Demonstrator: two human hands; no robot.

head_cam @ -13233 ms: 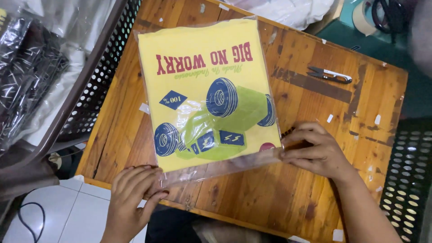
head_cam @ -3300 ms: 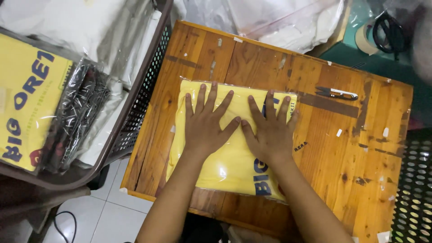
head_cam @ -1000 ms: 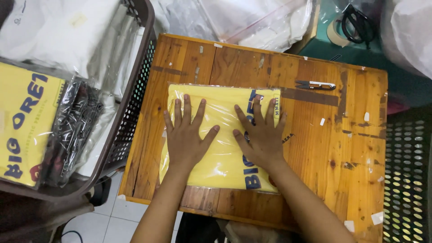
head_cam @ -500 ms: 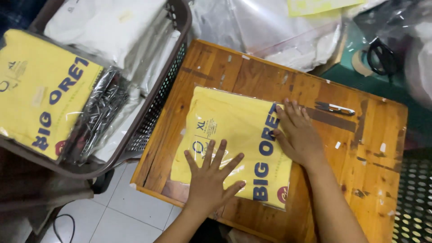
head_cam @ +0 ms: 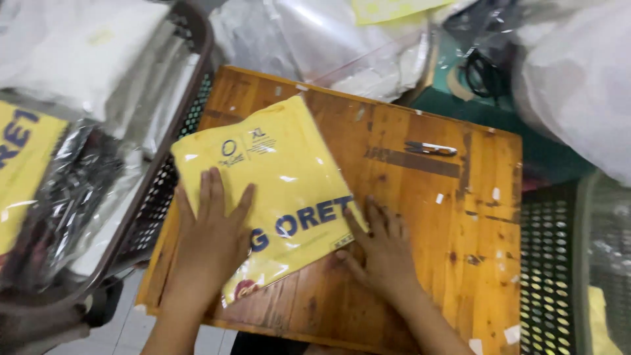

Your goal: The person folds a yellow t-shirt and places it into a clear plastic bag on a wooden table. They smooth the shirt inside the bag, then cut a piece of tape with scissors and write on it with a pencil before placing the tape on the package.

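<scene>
Two hands are in view: one left hand [head_cam: 210, 240] and one right hand [head_cam: 381, 253]. One yellow bagged garment [head_cam: 276, 190] lies on one wooden table [head_cam: 427, 217]. A second yellow bagged garment [head_cam: 23, 177] is partly visible at the left edge, bringing the yellow packages to two. One dark perforated basket [head_cam: 167, 184] stands at the left. One small pair of snips [head_cam: 430, 148] lies on the table. One roll of tape [head_cam: 460, 79] shows at the top. Several white paper scraps dot the table; exact count cannot be told.
</scene>
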